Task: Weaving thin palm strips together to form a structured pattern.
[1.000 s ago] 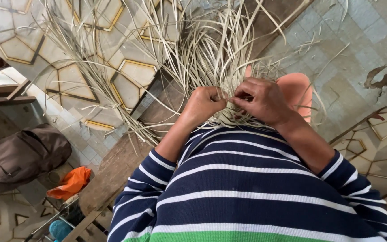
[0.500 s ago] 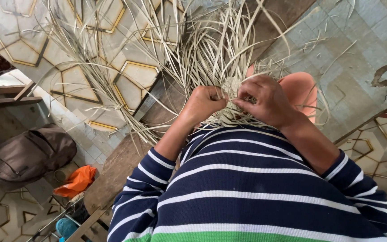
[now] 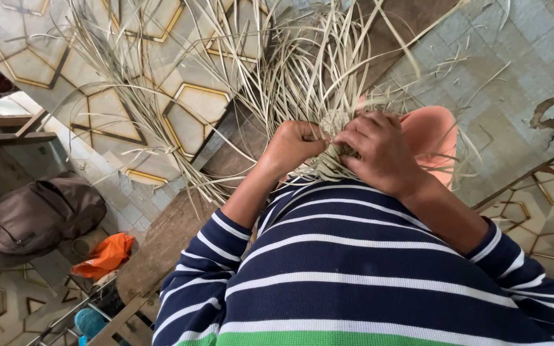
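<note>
Straw strips (image 3: 302,83), pale and dry, spread like a fan from the middle of the head view toward the far side, over the patterned tile floor (image 3: 181,115) and a dark wooden plank (image 3: 161,243). Their near ends meet in a small woven knot (image 3: 334,125) just in front of the person's chest. The left hand (image 3: 293,144) is closed in a fist on some strips at the left of this knot. The right hand (image 3: 379,150) pinches the weave from the right, fingers bent (both hands almost touch each other). Behind the right hand is an orange-pink plastic object (image 3: 437,138). Far left lies a brown bag (image 3: 33,214), and near it an orange cloth (image 3: 104,256).
</note>
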